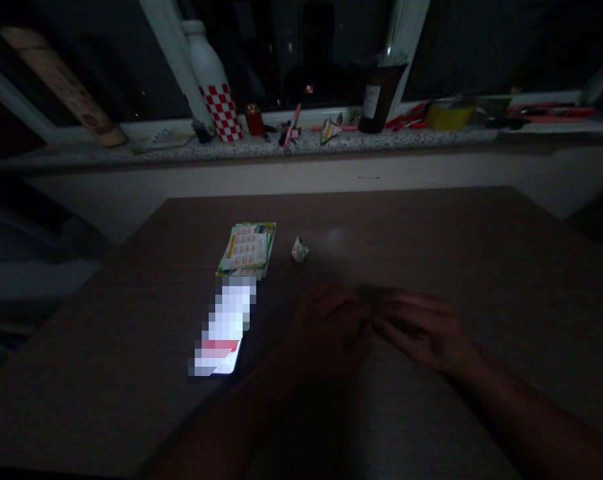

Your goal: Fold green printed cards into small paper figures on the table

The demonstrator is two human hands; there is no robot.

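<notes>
My left hand (328, 327) is low over the table, its fingers curled and pinched together. Facing it from the right, my right hand (424, 327) has its fingertips closed against the left ones. Whatever sits between the fingertips is too dark and small to make out. Just beyond the hands stands a small folded paper piece (299, 250), pointed on top, with coloured print. A stack of printed paper sheets (246, 247) lies to its left. Closer to me, a lit phone (226, 327) rests face up, its screen blurred out.
A dark wooden table (481, 247) reaches to a wall under a window. Along the granite sill (276, 143) stand a red-checked white bottle (220, 100), a small red jar (254, 120), a folded paper piece (330, 128), a dark labelled container (376, 103), pens and a yellow roll (448, 115).
</notes>
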